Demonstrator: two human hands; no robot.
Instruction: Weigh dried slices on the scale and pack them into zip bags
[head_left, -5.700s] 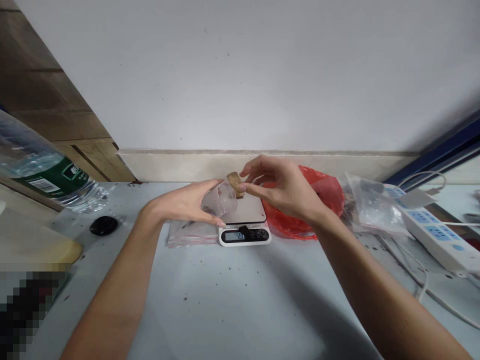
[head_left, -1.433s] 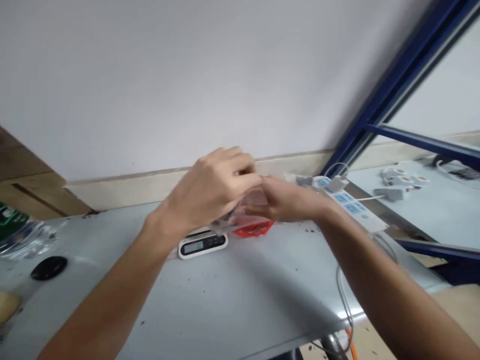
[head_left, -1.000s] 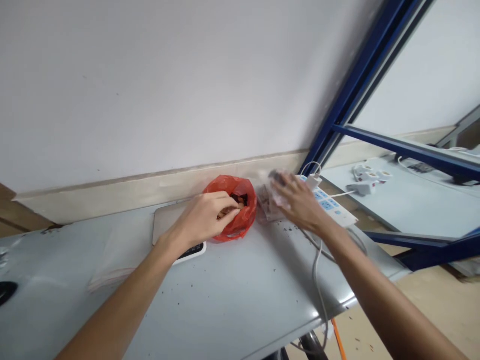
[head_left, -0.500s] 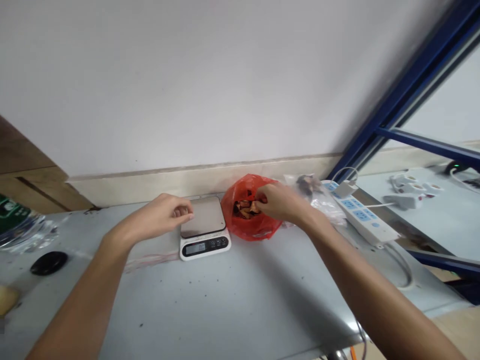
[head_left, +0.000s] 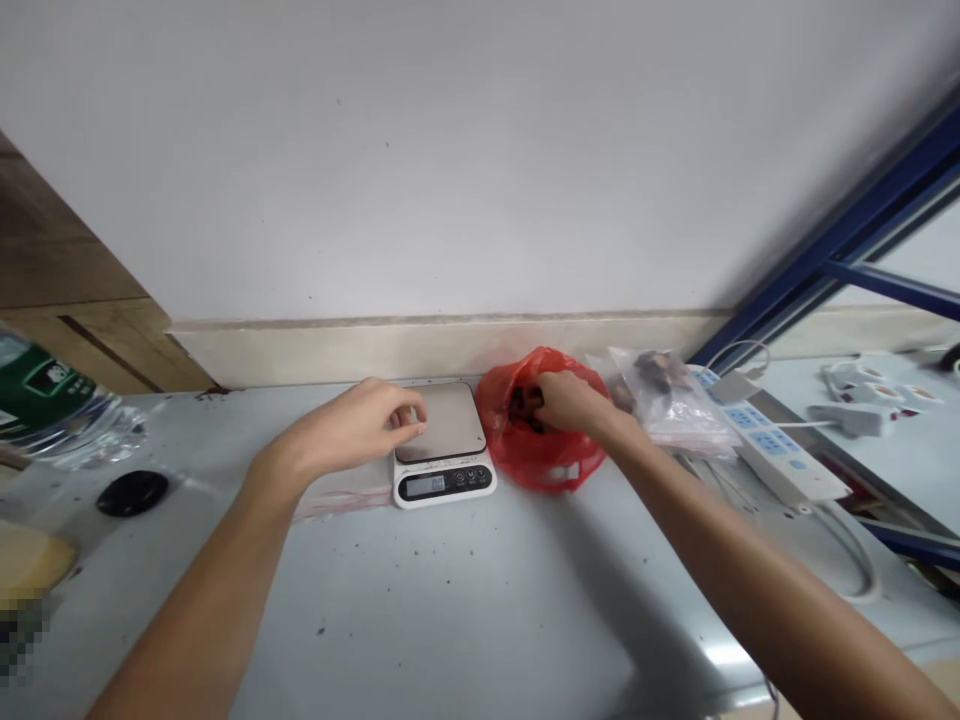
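My left hand (head_left: pixel 379 418) hovers at the left edge of a white digital kitchen scale (head_left: pixel 444 485). Its fingers are loosely curled, with a gap to the thumb and nothing visible between them. The scale's metal plate (head_left: pixel 454 425) is bare, and its display appears to read 0.0. Close against the scale's right side stands a red plastic bag (head_left: pixel 544 465) with its mouth open. My right hand (head_left: pixel 566 400) reaches into it, fingers bent down on dark brown, dried-looking pieces (head_left: pixel 525 408). Its fingertips are partly hidden among them.
Clear zip bags (head_left: pixel 675 400) with dark pieces lie right of the red bag, beside a white power strip (head_left: pixel 772 445). Thin reddish-edged plastic bags (head_left: pixel 341 503) lie left of the scale. Farther left are a black round object (head_left: pixel 133 493) and a large water bottle (head_left: pixel 56 405). A wall closes the back.
My right hand has gone deeper into the red bag and covers more of the brown pieces. My left hand stays by the scale. The whole view has shifted, moving things rightward.
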